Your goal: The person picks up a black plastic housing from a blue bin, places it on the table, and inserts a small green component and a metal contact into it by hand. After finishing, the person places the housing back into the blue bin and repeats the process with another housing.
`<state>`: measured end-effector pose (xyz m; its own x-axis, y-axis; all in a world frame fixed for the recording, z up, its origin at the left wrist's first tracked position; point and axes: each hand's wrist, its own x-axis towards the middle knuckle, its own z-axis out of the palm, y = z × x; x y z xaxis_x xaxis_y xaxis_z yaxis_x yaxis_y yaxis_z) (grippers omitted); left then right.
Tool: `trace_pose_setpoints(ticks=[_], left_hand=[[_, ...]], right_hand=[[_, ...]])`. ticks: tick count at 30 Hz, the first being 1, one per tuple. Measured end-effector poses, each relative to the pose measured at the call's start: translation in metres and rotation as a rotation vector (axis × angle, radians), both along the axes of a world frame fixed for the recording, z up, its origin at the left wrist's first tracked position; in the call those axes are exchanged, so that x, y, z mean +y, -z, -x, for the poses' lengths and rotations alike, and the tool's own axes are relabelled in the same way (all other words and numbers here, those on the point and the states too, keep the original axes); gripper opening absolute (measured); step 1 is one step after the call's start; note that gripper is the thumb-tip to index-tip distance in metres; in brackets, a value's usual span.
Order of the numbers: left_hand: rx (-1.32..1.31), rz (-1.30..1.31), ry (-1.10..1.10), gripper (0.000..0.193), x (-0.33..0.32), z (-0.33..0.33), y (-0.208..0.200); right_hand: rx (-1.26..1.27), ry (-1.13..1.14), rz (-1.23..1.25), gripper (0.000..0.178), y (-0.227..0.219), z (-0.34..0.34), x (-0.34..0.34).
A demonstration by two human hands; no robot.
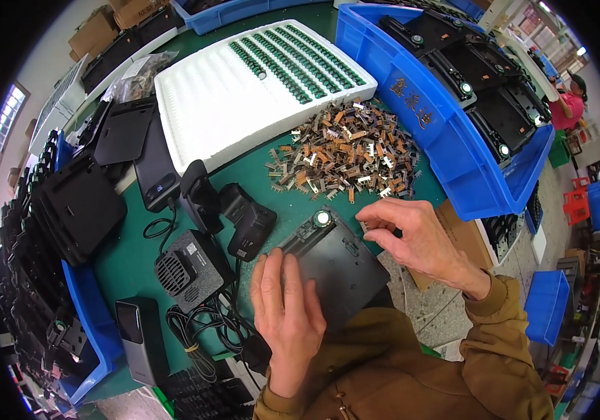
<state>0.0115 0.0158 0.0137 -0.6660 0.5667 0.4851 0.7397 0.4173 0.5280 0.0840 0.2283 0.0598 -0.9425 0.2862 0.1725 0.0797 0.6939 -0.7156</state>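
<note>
Gold-brown characters point(410, 103) are borne on the blue bin's side point(447, 150). By the counter's point(129, 260) near edge, the black panel point(345, 274) is touched by the left hand point(286, 304), its grip unclenched, fingers extended; beside the panel, a small metal clip point(364, 226) is pinched in the right hand's point(415, 238) grip.
</note>
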Motion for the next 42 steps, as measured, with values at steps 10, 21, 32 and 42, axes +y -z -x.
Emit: trace_pose_setpoints(ticks=[10, 21, 32, 42], left_hand=[[-0.007, -0.013, -0.012, 0.040, 0.001, 0.000, 0.001], [-0.063, -0.027, -0.013, 0.043, -0.002, -0.001, -0.001], [-0.092, -0.027, -0.057, 0.056, 0.000, -0.001, -0.002], [-0.072, -0.028, -0.019, 0.048, -0.003, 0.002, -0.004]], right_hand=[[-0.055, -0.042, 0.056, 0.015, -0.010, -0.002, -0.012], [-0.083, -0.121, -0.129, 0.015, -0.007, 0.000, -0.018], [0.006, -0.252, -0.321, 0.020, -0.007, 0.002, -0.018], [0.075, -0.334, -0.463, 0.047, 0.003, -0.004, -0.013]])
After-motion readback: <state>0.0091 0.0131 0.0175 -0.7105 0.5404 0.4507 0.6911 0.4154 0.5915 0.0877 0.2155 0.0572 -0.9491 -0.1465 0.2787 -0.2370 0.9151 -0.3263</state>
